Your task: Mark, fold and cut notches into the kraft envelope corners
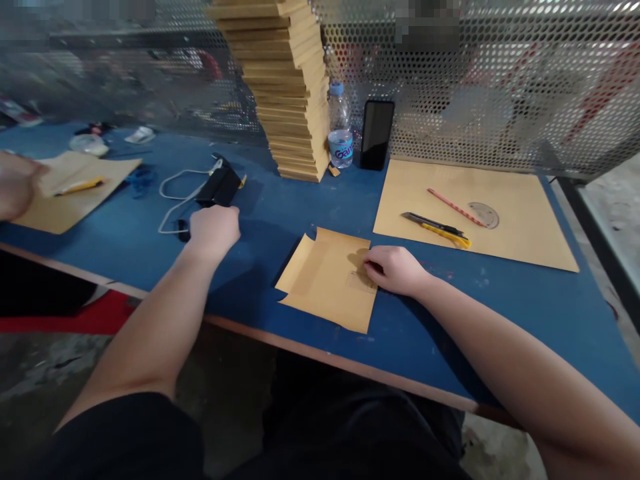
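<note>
My left hand is closed in a fist at the front of a black box-shaped device with a pale cable. What its fingers hold, if anything, is hidden. My right hand is curled at the right edge of a piece of brown kraft paper, fingertips pressed on it. That paper lies flat near the table's front, with a creased flap and notches along its left side.
Behind stand a tall stack of brown paper pieces, a water bottle and a phone. A larger brown sheet bears a utility knife, a pencil and a protractor. Another person's hand works at left.
</note>
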Available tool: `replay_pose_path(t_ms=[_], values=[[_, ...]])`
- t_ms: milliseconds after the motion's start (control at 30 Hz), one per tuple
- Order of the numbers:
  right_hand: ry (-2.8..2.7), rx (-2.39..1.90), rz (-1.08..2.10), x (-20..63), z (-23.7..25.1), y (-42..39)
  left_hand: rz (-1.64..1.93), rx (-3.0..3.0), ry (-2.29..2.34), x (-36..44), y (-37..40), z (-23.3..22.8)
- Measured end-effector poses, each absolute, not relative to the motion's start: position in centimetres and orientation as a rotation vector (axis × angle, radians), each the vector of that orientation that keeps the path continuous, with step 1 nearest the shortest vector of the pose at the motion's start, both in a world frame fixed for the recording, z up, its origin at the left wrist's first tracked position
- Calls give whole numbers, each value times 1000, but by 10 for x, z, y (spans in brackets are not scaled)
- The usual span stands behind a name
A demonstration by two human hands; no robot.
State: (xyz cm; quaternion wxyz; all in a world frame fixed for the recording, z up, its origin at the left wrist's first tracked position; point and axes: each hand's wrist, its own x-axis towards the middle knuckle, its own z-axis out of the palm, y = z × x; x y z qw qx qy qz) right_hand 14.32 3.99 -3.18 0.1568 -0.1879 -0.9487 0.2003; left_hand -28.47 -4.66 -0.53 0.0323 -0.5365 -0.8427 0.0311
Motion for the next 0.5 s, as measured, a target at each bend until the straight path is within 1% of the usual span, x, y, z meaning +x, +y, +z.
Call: replay_pose_path(t_ms=[133,300,400,500], values=[[-2734,-553,549,144,-34,40,-67,-1888,-2361,-248,-5,-4],[-2789,-549,540,144,-35,41,-289,-2221,-2050,-185,87,-8],[-2800,-545,544,145,-33,40,-351,-2337,-1969,-163,134,-6],[-2782,-535,553,145,-31,38,-397,-2394,-1953,-157,156,-4]])
